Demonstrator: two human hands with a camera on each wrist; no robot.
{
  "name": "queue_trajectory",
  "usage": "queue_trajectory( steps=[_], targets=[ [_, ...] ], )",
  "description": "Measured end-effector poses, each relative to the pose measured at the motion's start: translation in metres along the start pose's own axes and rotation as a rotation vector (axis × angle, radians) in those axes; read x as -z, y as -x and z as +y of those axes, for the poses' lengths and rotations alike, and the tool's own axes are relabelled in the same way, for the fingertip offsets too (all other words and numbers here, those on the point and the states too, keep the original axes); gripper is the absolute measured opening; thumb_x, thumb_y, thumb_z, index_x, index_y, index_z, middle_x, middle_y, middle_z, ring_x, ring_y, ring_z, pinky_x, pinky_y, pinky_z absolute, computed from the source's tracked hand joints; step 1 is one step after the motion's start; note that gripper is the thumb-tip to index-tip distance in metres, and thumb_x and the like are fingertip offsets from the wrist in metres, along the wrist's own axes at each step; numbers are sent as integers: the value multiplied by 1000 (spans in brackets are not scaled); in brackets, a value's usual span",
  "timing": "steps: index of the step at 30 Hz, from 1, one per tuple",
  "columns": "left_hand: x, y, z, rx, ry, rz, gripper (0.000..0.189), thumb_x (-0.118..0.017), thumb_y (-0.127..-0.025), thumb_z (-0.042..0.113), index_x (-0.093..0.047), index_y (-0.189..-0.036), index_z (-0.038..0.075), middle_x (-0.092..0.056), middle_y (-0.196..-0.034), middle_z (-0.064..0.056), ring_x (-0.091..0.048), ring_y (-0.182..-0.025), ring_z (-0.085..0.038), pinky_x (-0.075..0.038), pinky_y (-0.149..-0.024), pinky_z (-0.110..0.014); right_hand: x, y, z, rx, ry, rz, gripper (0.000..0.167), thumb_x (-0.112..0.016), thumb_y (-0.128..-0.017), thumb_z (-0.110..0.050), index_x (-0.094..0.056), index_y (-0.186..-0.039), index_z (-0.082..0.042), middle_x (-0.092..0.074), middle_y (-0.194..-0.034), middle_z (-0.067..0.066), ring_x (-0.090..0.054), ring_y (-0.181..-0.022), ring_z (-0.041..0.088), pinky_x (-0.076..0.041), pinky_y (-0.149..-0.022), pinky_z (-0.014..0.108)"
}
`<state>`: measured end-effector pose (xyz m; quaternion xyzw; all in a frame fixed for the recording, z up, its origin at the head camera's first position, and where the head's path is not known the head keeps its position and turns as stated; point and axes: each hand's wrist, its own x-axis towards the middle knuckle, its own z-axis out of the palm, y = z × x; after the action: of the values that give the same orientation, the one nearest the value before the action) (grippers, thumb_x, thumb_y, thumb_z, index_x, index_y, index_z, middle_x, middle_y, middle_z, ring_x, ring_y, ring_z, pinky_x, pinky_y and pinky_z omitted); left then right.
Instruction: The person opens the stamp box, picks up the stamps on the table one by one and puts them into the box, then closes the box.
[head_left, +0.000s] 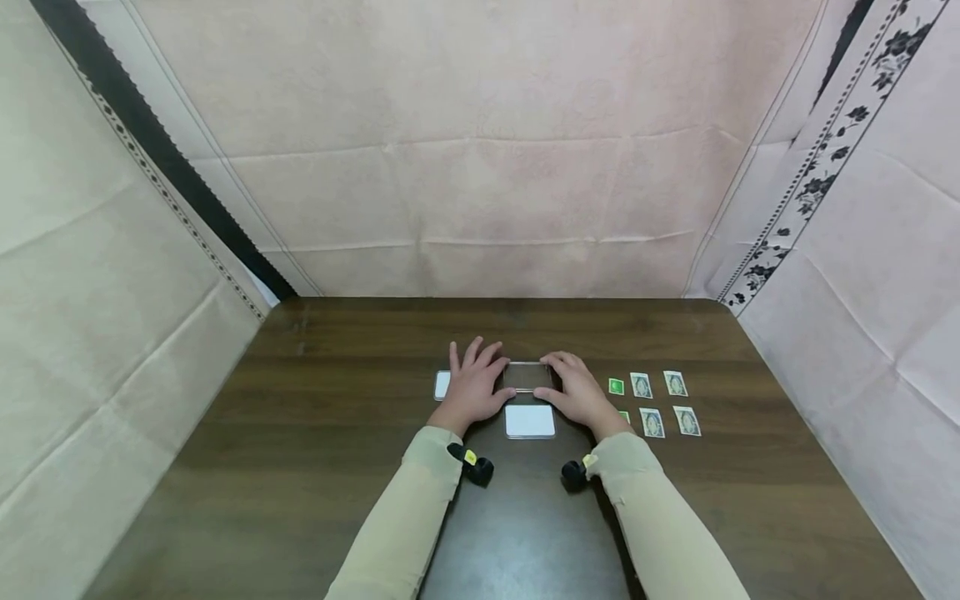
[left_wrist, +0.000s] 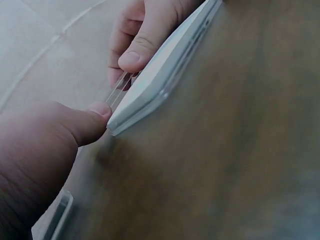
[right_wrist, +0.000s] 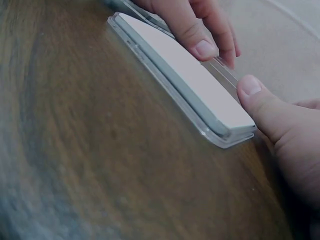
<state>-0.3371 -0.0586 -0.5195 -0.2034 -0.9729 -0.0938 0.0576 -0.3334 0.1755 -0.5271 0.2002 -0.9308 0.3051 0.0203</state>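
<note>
Both hands hold a clear rectangular plastic lid (head_left: 528, 377) by its two ends, just beyond a white slab (head_left: 529, 422). My left hand (head_left: 472, 387) pinches the left end between thumb and forefinger, its other fingers spread. At the opposite end, my right hand (head_left: 576, 390) grips with its thumb on the near side and fingers on the far side. In the right wrist view the white slab (right_wrist: 185, 75) lies in a shallow clear tray (right_wrist: 212, 139). The thumbs show beside the clear lid (left_wrist: 118, 91) in the left wrist view.
Another white-faced case (head_left: 442, 384) is partly hidden behind the left hand. Several portrait stamps (head_left: 652, 422) lie to the right, with small green stamps (head_left: 616, 387) beside them. Light cloth (head_left: 480, 208) hangs beyond the brown wooden table (head_left: 337, 467).
</note>
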Motion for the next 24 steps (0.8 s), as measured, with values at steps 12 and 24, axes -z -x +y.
queue_trajectory(
  steps=[12,24],
  targets=[
    [-3,-4,1,88,-24,-72,64,-50,-97,64,-48,-151,31,-31,-164,0,-12,-154,-33,12,-116,-66,-3,-7,-2,-45,108,-26,64,-65,-98,-41,-48,-149,-6,-36,-159,14,-22,-151,38,-17,-120,57],
    [-2,-1,4,141,-46,-88,64,-46,-98,63,-40,-155,35,-33,-163,-1,-16,-153,-34,11,-115,-66,-6,-9,-1,-73,96,-4,68,-69,-94,-46,-51,-148,-9,-38,-159,11,-22,-152,35,-18,-120,57]
  ],
)
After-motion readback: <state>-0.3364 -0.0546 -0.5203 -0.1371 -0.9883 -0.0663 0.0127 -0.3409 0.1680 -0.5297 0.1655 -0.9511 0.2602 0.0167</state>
